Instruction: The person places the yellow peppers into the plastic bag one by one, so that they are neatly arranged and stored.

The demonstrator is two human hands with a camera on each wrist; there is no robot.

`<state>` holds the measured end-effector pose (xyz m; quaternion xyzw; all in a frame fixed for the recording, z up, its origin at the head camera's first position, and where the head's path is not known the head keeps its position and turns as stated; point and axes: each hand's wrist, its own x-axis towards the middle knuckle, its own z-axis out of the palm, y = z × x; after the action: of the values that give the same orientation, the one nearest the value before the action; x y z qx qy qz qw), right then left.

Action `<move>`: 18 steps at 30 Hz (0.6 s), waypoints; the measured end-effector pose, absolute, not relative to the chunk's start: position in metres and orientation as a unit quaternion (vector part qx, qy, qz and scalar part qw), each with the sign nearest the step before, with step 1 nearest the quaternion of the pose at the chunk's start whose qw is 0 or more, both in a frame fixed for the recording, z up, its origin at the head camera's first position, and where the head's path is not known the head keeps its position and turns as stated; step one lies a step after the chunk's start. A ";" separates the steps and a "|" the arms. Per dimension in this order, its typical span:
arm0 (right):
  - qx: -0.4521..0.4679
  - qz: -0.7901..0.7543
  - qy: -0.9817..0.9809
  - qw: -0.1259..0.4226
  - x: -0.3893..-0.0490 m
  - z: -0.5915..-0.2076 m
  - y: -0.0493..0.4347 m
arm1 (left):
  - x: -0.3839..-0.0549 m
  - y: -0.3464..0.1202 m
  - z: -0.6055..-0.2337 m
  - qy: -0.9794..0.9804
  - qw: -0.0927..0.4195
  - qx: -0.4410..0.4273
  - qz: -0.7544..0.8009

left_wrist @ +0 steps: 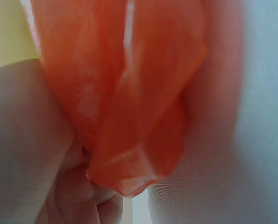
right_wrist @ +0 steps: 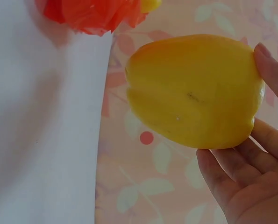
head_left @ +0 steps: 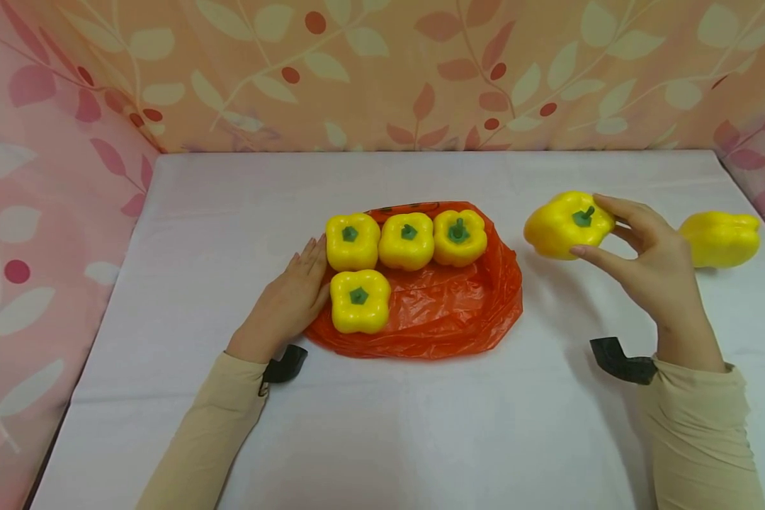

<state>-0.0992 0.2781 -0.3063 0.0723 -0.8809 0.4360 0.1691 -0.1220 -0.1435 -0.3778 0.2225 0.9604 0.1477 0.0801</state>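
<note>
The peppers (head_left: 350, 251) look smooth and glossy; the bag (head_left: 443, 308), crinkled shiny plastic; surface cover (head_left: 370, 425) and twelve-o'clock backdrop (head_left: 382, 106), matt cloth.

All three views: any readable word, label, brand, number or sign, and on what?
Readable text: none.
Red plastic bag: dark marks along the far edge, too small to read; can't confirm they're print.
Held yellow pepper: dark smudge, no legible characters.

A white-covered table (head_left: 433, 432) stands before peach leaf-patterned fabric (head_left: 395, 78), with pink leaf-patterned fabric (head_left: 57, 234) at either side.
</note>
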 end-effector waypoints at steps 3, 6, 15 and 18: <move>0.085 0.435 -0.880 0.172 -0.097 -0.303 0.274 | -0.122 -0.143 -0.378 0.960 0.081 0.223 0.147; 0.099 0.433 -0.879 0.175 -0.095 -0.300 0.271 | -0.122 -0.143 -0.377 0.960 0.081 0.223 0.146; 0.153 0.429 -0.872 0.179 -0.089 -0.295 0.259 | -0.122 -0.142 -0.376 0.961 0.082 0.221 0.147; 0.166 0.435 -0.867 0.176 -0.089 -0.296 0.256 | -0.122 -0.143 -0.377 0.961 0.084 0.219 0.147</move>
<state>-0.0893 0.2559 -0.2961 0.1661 -0.8673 0.4348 0.1765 -0.1224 -0.1426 -0.3768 0.2193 0.9608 0.1470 0.0843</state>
